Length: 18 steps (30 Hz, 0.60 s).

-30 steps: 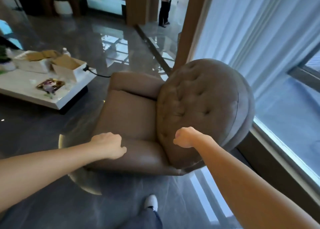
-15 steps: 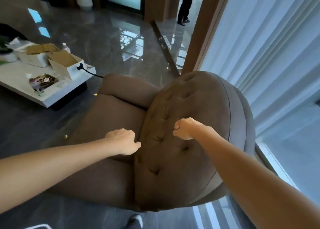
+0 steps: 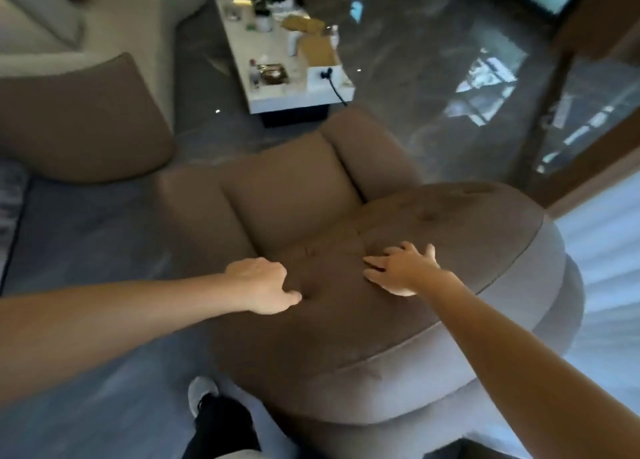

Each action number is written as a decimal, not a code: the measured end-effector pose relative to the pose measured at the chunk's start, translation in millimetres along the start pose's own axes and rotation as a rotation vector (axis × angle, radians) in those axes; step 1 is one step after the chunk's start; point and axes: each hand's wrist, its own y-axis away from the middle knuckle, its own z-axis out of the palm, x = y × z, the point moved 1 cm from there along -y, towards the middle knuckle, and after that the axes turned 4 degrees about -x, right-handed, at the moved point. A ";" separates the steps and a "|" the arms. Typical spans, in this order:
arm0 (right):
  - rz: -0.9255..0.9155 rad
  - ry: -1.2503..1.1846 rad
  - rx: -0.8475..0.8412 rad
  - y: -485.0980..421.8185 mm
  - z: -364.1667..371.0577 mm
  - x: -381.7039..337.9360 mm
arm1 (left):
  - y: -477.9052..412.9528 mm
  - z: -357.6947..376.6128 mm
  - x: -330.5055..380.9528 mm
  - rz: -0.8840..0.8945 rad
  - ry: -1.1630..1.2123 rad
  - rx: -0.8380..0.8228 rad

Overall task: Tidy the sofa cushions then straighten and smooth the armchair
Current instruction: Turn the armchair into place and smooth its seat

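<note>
A brown armchair (image 3: 294, 202) with a round tufted backrest (image 3: 450, 250) fills the middle of the view, seen from behind and above. My left hand (image 3: 263, 285) rests curled on the lower left of the backrest face, fingers tucked in and holding nothing. Flat on the backrest face, a little to the right, lies my right hand (image 3: 401, 268) with its fingers spread. At the upper left stands a pale sofa (image 3: 114, 18) with a brown cushion (image 3: 79, 122) leaning at its near end.
A white coffee table (image 3: 277, 56) with boxes, a bottle and a black cable stands beyond the armchair. The floor is dark, glossy stone. White curtains (image 3: 602, 250) hang at the right behind a wooden frame. My foot (image 3: 201, 396) shows at the bottom.
The view has swung left, bringing the sofa and cushion into sight. My right hand has opened from a fist to a flat palm on the backrest. My left hand has shifted onto the backrest face.
</note>
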 end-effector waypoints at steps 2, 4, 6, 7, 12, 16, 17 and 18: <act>-0.077 -0.005 0.064 7.8 15.1 7.5 | 18.5 16.9 28.3 -0.006 0.107 -0.021; -0.109 0.017 0.104 11.2 22.0 11.6 | 31.4 29.8 57.3 -0.010 0.214 -0.008; -0.118 0.031 0.085 13.6 23.1 13.2 | 38.6 44.1 85.3 -0.012 0.294 -0.015; -0.121 0.035 0.075 15.0 24.1 13.4 | 39.4 52.3 98.1 -0.007 0.319 -0.019; -0.130 0.050 0.062 24.5 39.1 20.3 | 35.7 94.2 130.1 -0.002 0.403 0.056; -0.140 0.045 0.050 28.7 46.6 23.2 | 35.1 113.3 123.2 -0.001 0.367 0.094; -0.140 0.042 0.054 29.9 48.7 23.3 | 35.9 115.5 120.1 -0.007 0.369 0.093; -0.141 0.043 0.058 31.0 51.7 23.1 | 37.5 118.5 118.4 -0.012 0.373 0.097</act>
